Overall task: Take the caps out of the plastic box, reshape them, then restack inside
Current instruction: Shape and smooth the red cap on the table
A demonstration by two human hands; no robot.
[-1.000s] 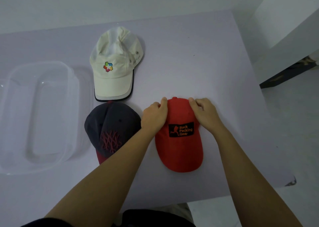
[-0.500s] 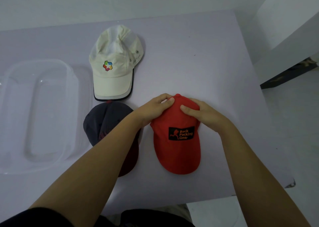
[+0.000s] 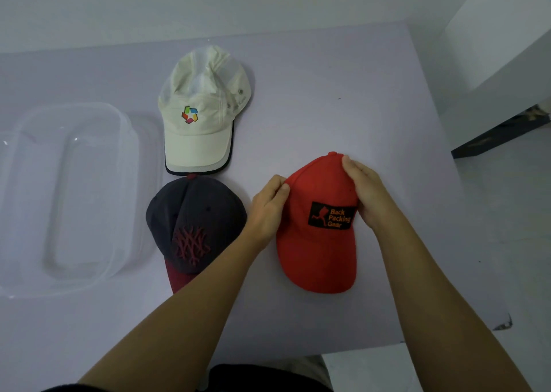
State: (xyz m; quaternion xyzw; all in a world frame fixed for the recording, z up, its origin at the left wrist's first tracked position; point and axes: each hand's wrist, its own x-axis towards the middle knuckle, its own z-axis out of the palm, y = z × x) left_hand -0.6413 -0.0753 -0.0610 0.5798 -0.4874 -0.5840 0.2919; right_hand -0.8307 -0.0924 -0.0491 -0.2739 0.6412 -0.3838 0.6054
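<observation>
A red cap (image 3: 319,248) with a black "Back Packing Gear" patch lies on the table, brim toward me. My left hand (image 3: 267,205) pinches the left side of its crown, and my right hand (image 3: 365,192) grips the right side near the top button. A dark grey cap (image 3: 190,221) with a maroon brim and red stitched logo lies to the left. Behind it sits a cream cap (image 3: 199,117) with a coloured logo, its crown creased. The clear plastic box (image 3: 125,141) stands at the far left with no caps inside.
The pale lilac table (image 3: 343,93) ends at a right edge near a white wall and a dark object on the floor (image 3: 501,135). The table's front edge runs just before my body. A wall stands behind the table.
Both hands slid from the top of the red cap's crown out to its sides. The crown now stands rounder. My left forearm has cleared the dark grey cap.
</observation>
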